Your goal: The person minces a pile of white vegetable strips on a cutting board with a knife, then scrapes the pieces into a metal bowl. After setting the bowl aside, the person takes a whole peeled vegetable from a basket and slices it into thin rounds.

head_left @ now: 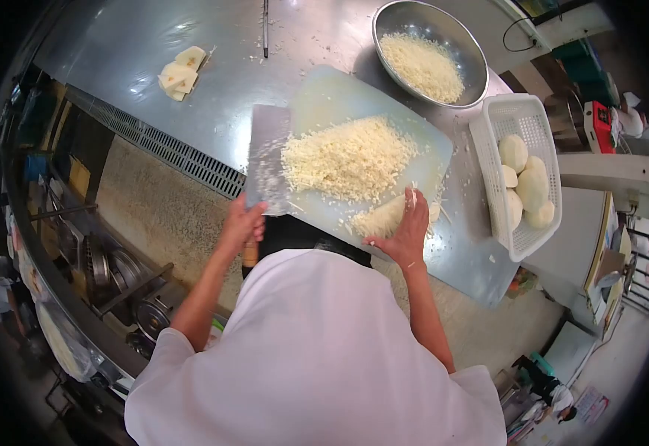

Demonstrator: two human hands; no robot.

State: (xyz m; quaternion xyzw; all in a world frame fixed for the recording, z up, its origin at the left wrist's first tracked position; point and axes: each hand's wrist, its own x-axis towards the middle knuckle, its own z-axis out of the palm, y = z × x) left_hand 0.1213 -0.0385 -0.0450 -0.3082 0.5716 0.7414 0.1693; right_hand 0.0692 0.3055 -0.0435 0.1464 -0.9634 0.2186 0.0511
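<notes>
My left hand grips a cleaver by its handle, and the wooden end shows below the fist. Pale bits cling to the broad rectangular blade, which stands beside the left side of a heap of finely chopped potato. That heap lies on a pale greenish cutting board. With fingers stretched out and thumb apart, my right hand rests against a smaller pile of chopped potato near the board's front edge. Some bits stick to its fingertips.
A metal bowl of chopped potato stands at the back right. Right of the board is a white plastic basket with several peeled potatoes. Potato slices and a thin metal rod lie on the steel table. Pots stand lower left.
</notes>
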